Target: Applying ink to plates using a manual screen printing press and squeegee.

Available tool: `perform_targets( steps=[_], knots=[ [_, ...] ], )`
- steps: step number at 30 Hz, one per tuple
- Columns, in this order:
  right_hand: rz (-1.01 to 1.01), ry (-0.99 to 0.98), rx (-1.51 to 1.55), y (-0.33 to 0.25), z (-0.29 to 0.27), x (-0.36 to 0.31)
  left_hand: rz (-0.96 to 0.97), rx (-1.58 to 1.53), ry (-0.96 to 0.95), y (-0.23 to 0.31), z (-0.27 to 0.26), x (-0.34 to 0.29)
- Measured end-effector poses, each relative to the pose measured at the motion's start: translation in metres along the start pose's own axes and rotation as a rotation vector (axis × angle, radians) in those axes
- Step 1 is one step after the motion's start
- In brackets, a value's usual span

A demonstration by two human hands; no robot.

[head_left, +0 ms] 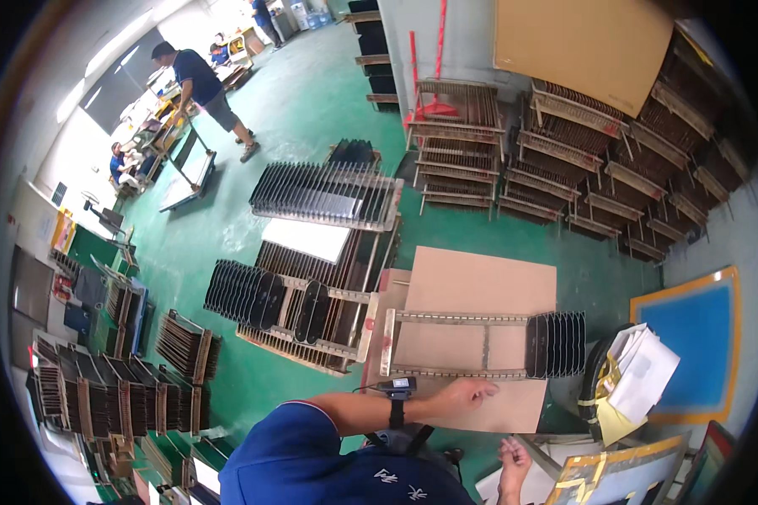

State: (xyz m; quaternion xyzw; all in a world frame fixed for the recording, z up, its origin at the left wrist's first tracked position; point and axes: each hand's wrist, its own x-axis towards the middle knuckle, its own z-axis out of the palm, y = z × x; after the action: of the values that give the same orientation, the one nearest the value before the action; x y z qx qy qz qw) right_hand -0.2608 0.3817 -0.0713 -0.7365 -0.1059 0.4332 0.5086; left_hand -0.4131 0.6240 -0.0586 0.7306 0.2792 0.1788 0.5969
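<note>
My left hand is over brown cardboard, just in front of a slotted wooden rack. Its loosely bent fingers are apart, and nothing shows in them. At the right end of that rack stand several black, wavy-edged panels in a row. Lower and nearer to me, my right hand is raised beside the cardboard's front edge. Its fingers are curled but apart, with nothing visible between them. A small black device is strapped at my left wrist.
To the left, racks of black oval panels and black sheets stand on a stack. Stacked wooden racks line the back wall. A blue, orange-edged panel leans at right. Farther off, a person stands by a cart.
</note>
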Motion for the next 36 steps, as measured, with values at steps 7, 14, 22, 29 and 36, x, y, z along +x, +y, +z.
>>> perform_targets(
  steps=[7,14,22,29,36],
  knots=[
    [-0.118,-0.083,0.002,-0.013,-0.005,-0.013,0.052,-0.001,-0.166,0.024,0.009,-0.025],
    [-0.166,-0.101,0.017,0.016,-0.032,-0.059,0.067,0.039,-0.135,0.045,0.053,-0.079],
    [-0.263,-0.035,0.113,0.046,-0.070,-0.137,0.183,0.159,-0.529,0.071,0.129,-0.105],
    [-0.285,0.471,0.081,0.092,-0.122,-0.226,0.133,0.054,-0.936,0.080,0.212,-0.101],
    [-0.143,1.016,0.381,0.186,-0.086,-0.386,0.076,0.174,-1.361,0.066,0.252,-0.177]
  ],
)
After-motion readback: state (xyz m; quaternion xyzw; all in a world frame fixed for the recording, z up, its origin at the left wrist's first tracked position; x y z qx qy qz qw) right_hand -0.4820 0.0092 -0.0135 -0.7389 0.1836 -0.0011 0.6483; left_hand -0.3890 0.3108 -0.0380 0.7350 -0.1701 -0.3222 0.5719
